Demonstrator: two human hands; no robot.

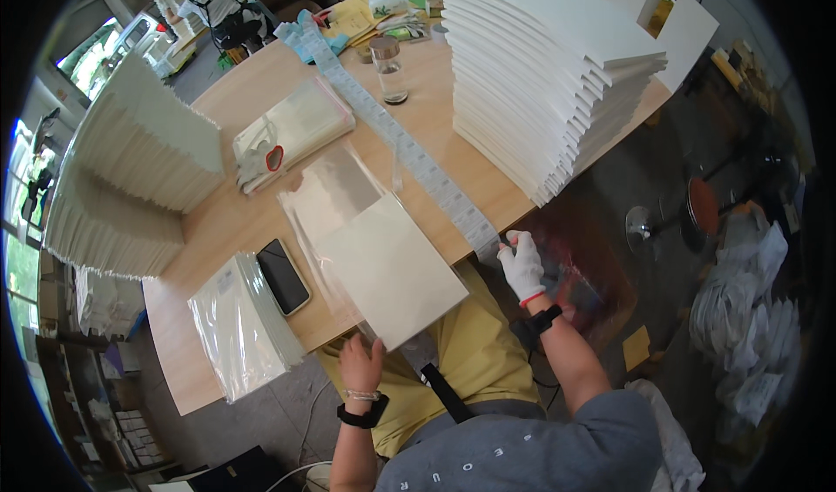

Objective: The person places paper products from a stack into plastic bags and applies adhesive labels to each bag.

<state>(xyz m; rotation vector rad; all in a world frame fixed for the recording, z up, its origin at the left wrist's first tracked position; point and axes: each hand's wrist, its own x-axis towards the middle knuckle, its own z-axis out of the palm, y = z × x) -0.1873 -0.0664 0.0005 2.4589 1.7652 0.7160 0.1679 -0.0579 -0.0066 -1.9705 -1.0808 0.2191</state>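
Note:
A white rectangular panel (396,270) lies partly over a clear plastic sleeve (335,187), its near corner sticking out past the table edge. At its lower left edge is my bare left hand (360,367), fingers apart, with the tips close to or touching the sleeve's mouth. My right hand (523,266) wears a white glove with a red cuff. Its fingers are pinched at the near end of a long strip of labels (422,163), which runs diagonally across the table.
Tall stacks of white panels stand at right (531,83) and left (144,144). A phone (283,276) lies beside wrapped panels (239,322). Farther back are a pile of clear sleeves (309,122), a glove (261,163) and a glass bottle (391,74). Another person (222,9) sits far left.

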